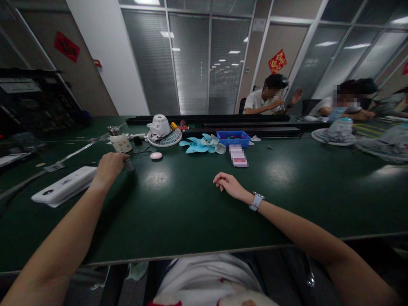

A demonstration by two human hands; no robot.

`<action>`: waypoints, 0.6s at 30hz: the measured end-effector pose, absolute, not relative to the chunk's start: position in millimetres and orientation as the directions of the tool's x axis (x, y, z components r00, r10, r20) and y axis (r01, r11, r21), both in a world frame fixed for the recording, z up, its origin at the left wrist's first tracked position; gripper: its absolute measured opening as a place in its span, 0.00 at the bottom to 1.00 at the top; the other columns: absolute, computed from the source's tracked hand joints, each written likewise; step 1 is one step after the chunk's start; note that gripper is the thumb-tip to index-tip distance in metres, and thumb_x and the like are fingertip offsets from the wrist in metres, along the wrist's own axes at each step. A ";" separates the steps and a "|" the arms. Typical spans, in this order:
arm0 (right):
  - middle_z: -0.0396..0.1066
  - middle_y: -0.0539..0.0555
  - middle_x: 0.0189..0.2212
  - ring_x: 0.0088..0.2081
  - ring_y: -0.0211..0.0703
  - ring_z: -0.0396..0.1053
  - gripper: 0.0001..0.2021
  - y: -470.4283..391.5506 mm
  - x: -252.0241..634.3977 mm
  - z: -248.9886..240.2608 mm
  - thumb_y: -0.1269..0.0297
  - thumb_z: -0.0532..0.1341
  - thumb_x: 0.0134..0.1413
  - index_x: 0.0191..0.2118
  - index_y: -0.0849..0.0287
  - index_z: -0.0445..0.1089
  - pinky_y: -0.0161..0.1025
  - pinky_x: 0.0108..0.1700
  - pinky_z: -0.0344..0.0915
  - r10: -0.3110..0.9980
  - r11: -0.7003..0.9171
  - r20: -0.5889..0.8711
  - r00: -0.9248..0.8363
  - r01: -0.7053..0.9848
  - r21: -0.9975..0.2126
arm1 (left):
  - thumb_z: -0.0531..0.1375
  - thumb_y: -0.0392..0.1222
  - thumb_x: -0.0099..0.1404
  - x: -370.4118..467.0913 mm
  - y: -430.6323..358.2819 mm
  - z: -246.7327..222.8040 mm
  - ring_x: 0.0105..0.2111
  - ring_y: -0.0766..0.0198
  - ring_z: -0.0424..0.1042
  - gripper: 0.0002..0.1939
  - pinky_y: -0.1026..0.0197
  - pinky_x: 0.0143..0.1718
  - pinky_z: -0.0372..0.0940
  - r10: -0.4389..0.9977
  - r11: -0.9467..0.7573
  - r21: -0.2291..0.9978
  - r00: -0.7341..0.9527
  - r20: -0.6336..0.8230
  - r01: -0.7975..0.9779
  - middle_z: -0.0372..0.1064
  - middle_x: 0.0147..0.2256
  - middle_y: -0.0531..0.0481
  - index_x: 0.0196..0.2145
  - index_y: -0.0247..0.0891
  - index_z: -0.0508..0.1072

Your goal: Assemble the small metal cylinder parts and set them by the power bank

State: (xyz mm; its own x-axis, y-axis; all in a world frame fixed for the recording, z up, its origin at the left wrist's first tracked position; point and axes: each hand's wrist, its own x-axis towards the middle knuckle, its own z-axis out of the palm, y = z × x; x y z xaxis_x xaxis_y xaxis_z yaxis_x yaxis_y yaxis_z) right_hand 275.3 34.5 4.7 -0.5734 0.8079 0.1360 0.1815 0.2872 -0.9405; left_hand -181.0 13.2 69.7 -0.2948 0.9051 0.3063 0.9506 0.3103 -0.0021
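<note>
My left hand (110,166) is closed on a small greyish see-through object (129,165), partly hidden by the fingers, its kind unclear. Just behind it stands a cream patterned bottle (120,141) with a metal lid. A white long-shaped device (65,185) in clear wrapping lies left of my left wrist. My right hand (232,186), below a watch (256,201), rests loosely on the green table with fingers slightly bent and nothing in them. A pale pink oval object (156,156) lies between the hands, farther back.
Behind are a white fan head with its grille (160,127), light-blue fan blades (200,144), a blue tray (233,139) of small parts and a blurred phone-like item (238,156). Long black bars (204,119) line the far side. Two people sit at the right, near more fan parts (338,132).
</note>
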 end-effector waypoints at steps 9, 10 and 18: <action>0.65 0.48 0.27 0.24 0.31 0.61 0.07 34.8 274.1 4.4 0.69 0.53 0.56 0.36 0.61 0.68 0.32 0.28 0.59 0.818 0.274 0.133 -0.560 0.177 -0.945 | 0.57 0.47 0.65 -183.6 18.3 67.2 0.44 0.49 0.70 0.29 0.51 0.46 0.63 0.899 0.342 0.084 -0.352 0.261 0.936 0.71 0.47 0.36 0.61 0.32 0.62; 0.65 0.48 0.27 0.24 0.31 0.61 0.07 34.4 274.0 4.9 0.69 0.53 0.56 0.36 0.61 0.67 0.32 0.28 0.59 0.820 0.271 0.130 -0.557 0.179 -0.946 | 0.58 0.49 0.64 -182.9 18.4 66.5 0.46 0.47 0.69 0.33 0.51 0.47 0.63 0.895 0.353 0.121 -0.373 0.247 0.928 0.70 0.49 0.35 0.63 0.31 0.60; 0.64 0.48 0.27 0.24 0.32 0.61 0.06 32.0 271.4 8.5 0.70 0.53 0.56 0.36 0.62 0.67 0.32 0.28 0.59 0.830 0.261 0.122 -0.545 0.185 -0.948 | 0.66 0.50 0.56 -123.1 19.5 62.3 0.45 0.53 0.72 0.41 0.55 0.47 0.64 0.947 0.172 0.444 -0.272 0.173 0.880 0.72 0.47 0.39 0.62 0.34 0.56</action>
State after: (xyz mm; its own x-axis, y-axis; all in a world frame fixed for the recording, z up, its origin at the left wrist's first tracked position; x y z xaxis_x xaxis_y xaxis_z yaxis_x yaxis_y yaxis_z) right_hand 271.4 32.0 8.5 -0.5447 0.8298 0.1218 0.1851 0.2606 -0.9475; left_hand -123.1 19.5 62.3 -0.2722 0.9466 0.1728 0.8796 0.1720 0.4436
